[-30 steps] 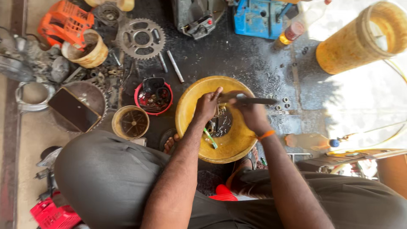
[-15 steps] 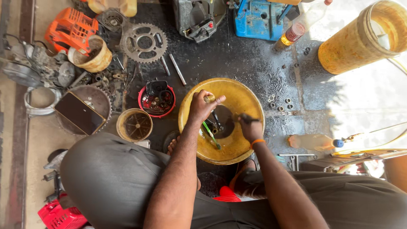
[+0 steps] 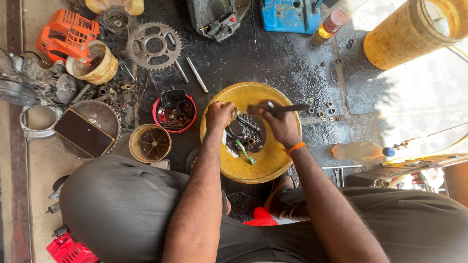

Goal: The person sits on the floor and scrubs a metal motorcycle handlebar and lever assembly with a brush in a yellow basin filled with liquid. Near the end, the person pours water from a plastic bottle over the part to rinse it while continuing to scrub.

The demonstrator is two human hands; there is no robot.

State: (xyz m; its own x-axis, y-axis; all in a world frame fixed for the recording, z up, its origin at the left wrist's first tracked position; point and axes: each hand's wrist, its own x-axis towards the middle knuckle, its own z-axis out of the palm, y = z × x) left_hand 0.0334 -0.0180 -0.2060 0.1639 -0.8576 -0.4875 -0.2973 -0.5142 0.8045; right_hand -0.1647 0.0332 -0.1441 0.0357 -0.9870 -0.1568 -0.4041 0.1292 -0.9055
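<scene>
Over a yellow basin [image 3: 234, 168] on the oil-blackened floor [image 3: 273, 58], a person's left hand [image 3: 219, 115] closes on a small metal part [image 3: 235, 115] while the right hand [image 3: 280, 124] grips a dark tool [image 3: 292, 107], with more parts [image 3: 248, 136] lying unwashed in the basin.

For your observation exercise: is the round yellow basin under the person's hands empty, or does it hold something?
Not empty: the round yellow basin holds dark liquid with small metal parts and a green-handled brush.
</scene>
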